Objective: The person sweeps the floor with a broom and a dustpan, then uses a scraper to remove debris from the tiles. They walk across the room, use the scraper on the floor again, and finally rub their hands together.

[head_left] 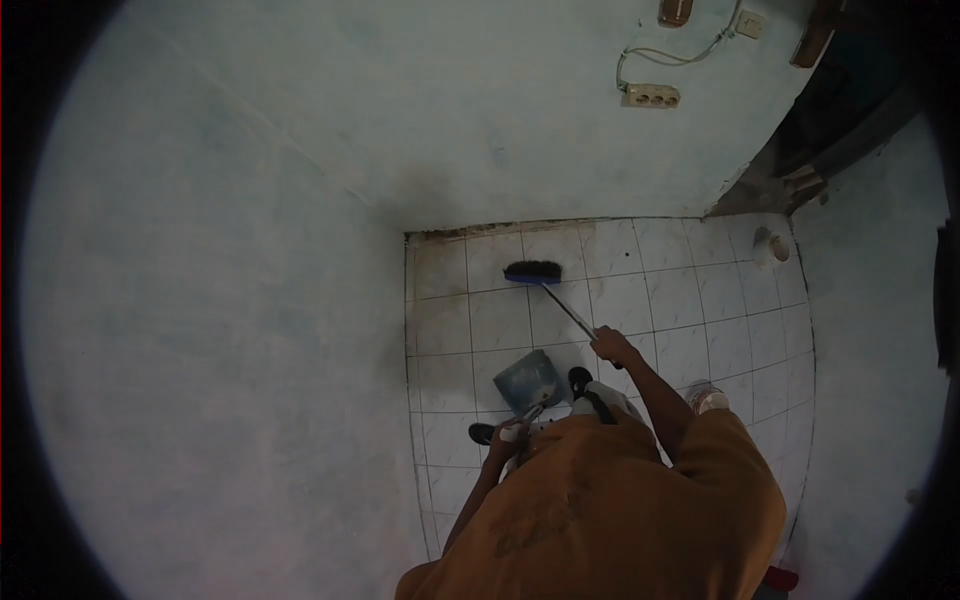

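Note:
My right hand (612, 345) is closed around the metal handle of a broom (568, 311). Its blue head with dark bristles (533, 271) rests on the white tiled floor, not far from the back wall. Low in front of my body, my left hand (510, 435) grips the handle of a grey-blue dustpan (528, 381). The pan sits tilted close over the tiles, between the broom head and my feet. Dark footwear (580, 379) shows on my feet on either side of the dustpan.
Pale walls meet the tiled floor (620, 290), which has brown stains along the back left edge. A light cylindrical container (771, 248) stands in the far right corner, and another pale container (708, 398) is by my right elbow. A power strip (652, 96) hangs on the wall.

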Demonstrator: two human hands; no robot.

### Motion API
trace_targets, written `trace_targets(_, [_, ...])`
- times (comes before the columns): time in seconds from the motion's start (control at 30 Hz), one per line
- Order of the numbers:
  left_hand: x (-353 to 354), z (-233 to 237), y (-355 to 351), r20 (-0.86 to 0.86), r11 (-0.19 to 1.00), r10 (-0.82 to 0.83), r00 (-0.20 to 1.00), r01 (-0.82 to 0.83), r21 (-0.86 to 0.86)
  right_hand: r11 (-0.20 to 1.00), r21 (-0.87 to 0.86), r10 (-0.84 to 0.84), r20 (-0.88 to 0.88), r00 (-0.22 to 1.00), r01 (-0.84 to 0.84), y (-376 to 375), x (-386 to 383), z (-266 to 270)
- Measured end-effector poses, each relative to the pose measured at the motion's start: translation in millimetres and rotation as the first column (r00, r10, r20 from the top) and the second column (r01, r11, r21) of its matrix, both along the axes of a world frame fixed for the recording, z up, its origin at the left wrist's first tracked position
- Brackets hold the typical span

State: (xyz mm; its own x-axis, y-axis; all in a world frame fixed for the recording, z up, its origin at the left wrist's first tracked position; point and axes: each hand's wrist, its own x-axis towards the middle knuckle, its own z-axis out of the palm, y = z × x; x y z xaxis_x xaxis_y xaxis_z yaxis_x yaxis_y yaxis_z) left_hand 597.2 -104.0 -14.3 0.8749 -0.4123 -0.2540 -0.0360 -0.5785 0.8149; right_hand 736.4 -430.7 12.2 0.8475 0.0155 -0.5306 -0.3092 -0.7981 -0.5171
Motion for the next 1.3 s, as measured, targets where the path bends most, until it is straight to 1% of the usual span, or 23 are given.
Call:
trace_targets(0.1, [-8, 4, -6, -0.11, 0.985, 0.078, 0.991, -0.093, -0.145, 1.0, 0.004, 0.007, -0.102, 0.995, -0.007, 14, 44, 25])
trace_targets(0.17, [-7, 36, -16, -0.107, 0.994, 0.053, 0.993, -0.062, -0.086, 0.999, -0.028, 0.031, 0.023, 0.999, -0.03, 25, 83, -4])
trace_targets(0.23, [-7, 45, -21, -0.1, 1.0, 0.011, 0.995, -0.013, -0.021, 0.996, 0.012, -0.083, -0.152, 0.985, 0.086, 39, 119, 30])
trace_targets(0.33, [-17, 42, -27, -0.011, 0.993, 0.03, 0.999, -0.031, -0.115, 0.963, 0.057, -0.266, 0.039, 0.963, 0.263, 44, 152, -37])
trace_targets(0.37, [-19, 53, -32, -0.13, 0.996, 0.06, 0.99, -0.068, -0.061, 0.961, 0.064, -0.27, 0.04, 0.962, 0.268, 40, 158, -40])
trace_targets(0.4, [-18, 59, -35, -0.245, 0.995, 0.099, 0.965, -0.103, -0.005, 0.95, 0.065, -0.299, -0.087, 0.95, 0.305, 36, 162, -42])
trace_targets(0.47, [-24, 50, -32, -0.23, 0.995, 0.098, 0.968, -0.098, 0.01, 0.943, 0.057, -0.309, -0.222, 0.925, 0.329, 24, 164, -80])
trace_targets(0.5, [-31, 48, -31, -0.215, 0.996, 0.094, 0.972, -0.092, 0.02, 1.0, -0.02, 0.002, -0.218, 0.976, -0.007, 14, 165, -136])
trace_targets(0.53, [-32, 58, -33, -0.274, 0.99, 0.136, 0.952, -0.136, 0.019, 0.935, -0.092, 0.313, -0.238, 0.92, -0.342, 4, 161, -169])
trace_targets(0.57, [-34, 59, -31, -0.274, 0.99, 0.142, 0.951, -0.142, 0.019, 0.997, 0.075, 0.003, -0.251, 0.968, 0.017, -7, 143, -161])
trace_targets(0.6, [-33, 57, -27, -0.267, 0.989, 0.135, 0.954, -0.145, -0.017, 0.898, 0.223, -0.303, -0.31, 0.901, 0.379, -17, 121, -136])
trace_targets(0.67, [-33, 44, -20, -0.249, 0.985, 0.117, 0.961, -0.144, -0.093, 0.83, 0.276, -0.402, -0.308, 0.862, 0.485, -18, 86, -68])
trace_targets(0.77, [-22, 32, -13, -0.223, 0.975, 0.095, 0.97, -0.136, -0.174, 0.817, 0.319, -0.369, -0.35, 0.861, 0.48, -33, 45, -45])
trace_targets(0.83, [-11, 28, -7, -0.081, 0.989, -0.021, 0.996, 0.009, -0.146, 0.826, 0.35, -0.329, -0.338, 0.882, 0.443, -49, 13, -69])
trace_targets(0.9, [-1, 18, -1, -0.059, 0.962, -0.039, 0.998, 0.022, -0.271, 0.91, 0.404, -0.083, -0.046, 0.996, 0.094, -61, -10, -107])
trace_targets(0.93, [4, 16, -1, -0.053, 0.987, -0.075, 0.996, 0.066, -0.148, 0.919, 0.394, 0.0, 0.058, 0.998, -0.023, -63, -19, -108])
trace_targets(0.97, [8, 15, -1, -0.051, 0.994, -0.111, 0.992, 0.11, -0.022, 0.913, 0.394, -0.12, 0.021, 0.993, 0.102, -58, -29, -85])
trace_targets(1.0, [12, 15, -3, -0.12, 0.996, -0.069, 0.99, 0.062, -0.061, 0.892, 0.392, -0.238, -0.013, 0.971, 0.224, -50, -32, -64])
trace_targets(1.03, [14, 14, -4, -0.118, 0.996, -0.073, 0.99, 0.066, -0.063, 0.892, 0.391, -0.241, -0.011, 0.97, 0.227, -46, -31, -56])
trace_targets(1.1, [17, 11, -6, 0.035, 0.963, -0.236, 0.971, 0.229, 0.143, 0.951, 0.275, -0.195, 0.176, 0.965, 0.142, -37, -18, -39])
trace_targets(1.17, [13, 9, -9, 0.028, 0.98, -0.194, 0.981, 0.193, 0.054, 0.952, 0.164, -0.278, 0.113, 0.954, 0.258, -29, 11, -20])
trace_targets(1.23, [8, 12, -14, 0.008, 0.988, -0.151, 0.989, 0.151, -0.033, 0.921, 0.25, -0.33, 0.093, 0.939, 0.299, -29, 49, -34])
trace_targets(1.3, [0, 24, -23, -0.25, 0.997, 0.006, 0.968, -0.025, -0.075, 0.892, 0.299, -0.365, 0.034, 0.93, 0.339, -27, 85, -37])
